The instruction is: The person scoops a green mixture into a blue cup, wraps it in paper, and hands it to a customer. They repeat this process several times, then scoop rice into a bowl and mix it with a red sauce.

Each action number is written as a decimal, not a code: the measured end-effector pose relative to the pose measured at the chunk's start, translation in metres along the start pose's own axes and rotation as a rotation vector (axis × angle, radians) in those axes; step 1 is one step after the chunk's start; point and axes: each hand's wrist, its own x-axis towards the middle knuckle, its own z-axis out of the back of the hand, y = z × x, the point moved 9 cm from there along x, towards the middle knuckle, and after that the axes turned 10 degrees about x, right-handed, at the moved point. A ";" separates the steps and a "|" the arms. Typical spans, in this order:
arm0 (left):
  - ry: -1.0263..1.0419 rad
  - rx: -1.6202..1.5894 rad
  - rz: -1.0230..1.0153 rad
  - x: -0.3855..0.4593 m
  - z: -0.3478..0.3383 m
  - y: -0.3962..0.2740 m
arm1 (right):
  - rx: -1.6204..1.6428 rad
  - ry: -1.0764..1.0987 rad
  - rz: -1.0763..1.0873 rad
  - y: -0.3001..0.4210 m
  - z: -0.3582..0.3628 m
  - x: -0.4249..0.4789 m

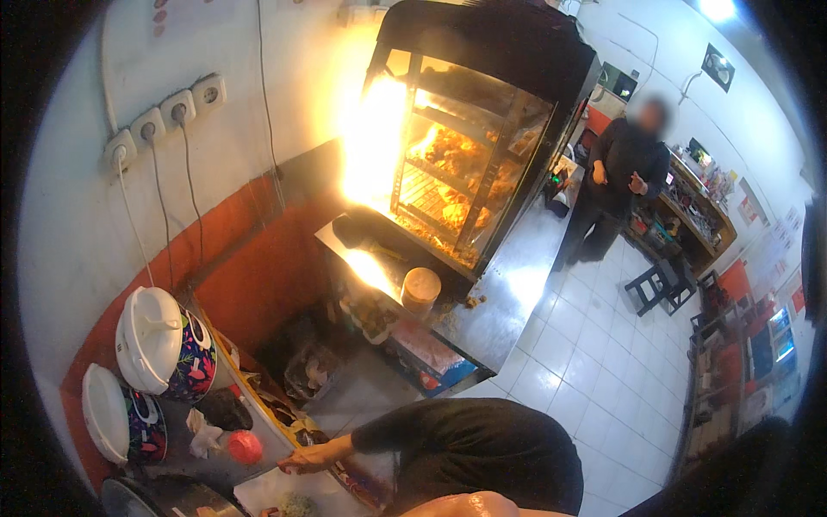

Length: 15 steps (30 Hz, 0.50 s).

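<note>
My right hand (309,458), in a long dark sleeve, reaches over the yellow-edged counter with its fingers at the far edge of a sheet of white paper (258,489). Whether it grips the paper cannot be told. A pale, lumpy heap of food (296,505) lies on the sheet. Fingertips (268,512) beside it at the bottom edge look like those of my left hand, the rest of which is cut off. A red plastic cup or bowl (245,446) and a crumpled whitish bag (204,434) stand just beyond the paper. Bare skin crosses the bottom edge.
Two flowered pots with white lids (150,339) (103,413) and a large metal pot (187,496) are at left. Beyond stands a brightly lit display cabinet of fried food (452,194), with a lidded tub (420,290) before it. A person in black (620,168) stands at right, near a stool (648,291).
</note>
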 end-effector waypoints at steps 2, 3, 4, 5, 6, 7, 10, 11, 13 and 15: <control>-0.005 -0.003 -0.024 0.002 0.001 -0.004 | 0.127 -0.011 0.061 -0.023 -0.004 -0.007; 0.000 0.001 -0.022 -0.005 0.002 -0.001 | 0.308 -0.046 0.015 -0.036 -0.006 -0.012; -0.002 -0.006 -0.023 -0.005 0.003 -0.001 | 0.678 -0.122 -0.212 -0.067 -0.007 -0.019; 0.003 0.005 -0.002 -0.012 0.005 0.006 | 0.805 -0.115 -0.337 -0.071 -0.017 -0.016; -0.001 0.014 0.035 -0.024 0.011 0.020 | 0.933 -0.112 -0.468 -0.058 -0.025 -0.011; 0.005 0.018 0.055 -0.034 0.012 0.028 | 0.806 -0.060 -0.455 -0.040 -0.012 -0.003; 0.014 0.014 0.042 -0.048 0.020 0.018 | 0.474 0.526 -0.438 0.006 -0.020 0.008; 0.029 0.018 0.065 -0.059 0.017 0.020 | 0.424 0.547 -0.021 0.035 -0.016 0.013; 0.050 0.027 0.043 -0.058 0.019 0.000 | 0.432 0.484 -0.234 0.002 -0.021 0.002; 0.039 0.028 0.057 -0.055 0.012 -0.010 | 0.127 0.400 -0.139 0.017 -0.012 0.011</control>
